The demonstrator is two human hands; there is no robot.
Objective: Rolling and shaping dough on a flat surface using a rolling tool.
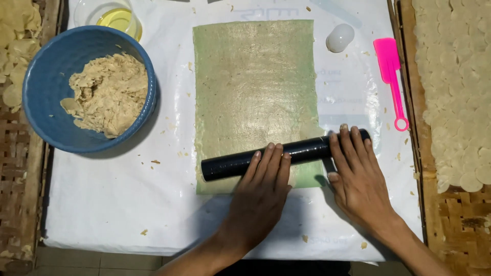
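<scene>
White plastic covers the tabletop (117, 204), where both flat, open palms, left hand (261, 191) and right hand (358, 174), press a black roller (307, 149) lying crosswise on the near end of a green dough sheet (255, 87).

Black roller (286, 153) slantwise across green sheet (255, 97)

Left hand (261, 191) and right hand (358, 176) lie palm-down, fingers (271, 161) stretched forward, seemingly pressing flat.

Glossy black roller (286, 153), slick green dough sheet (255, 87), shiny white plastic cover (112, 194), woven bamboo trays (460, 220)
</scene>
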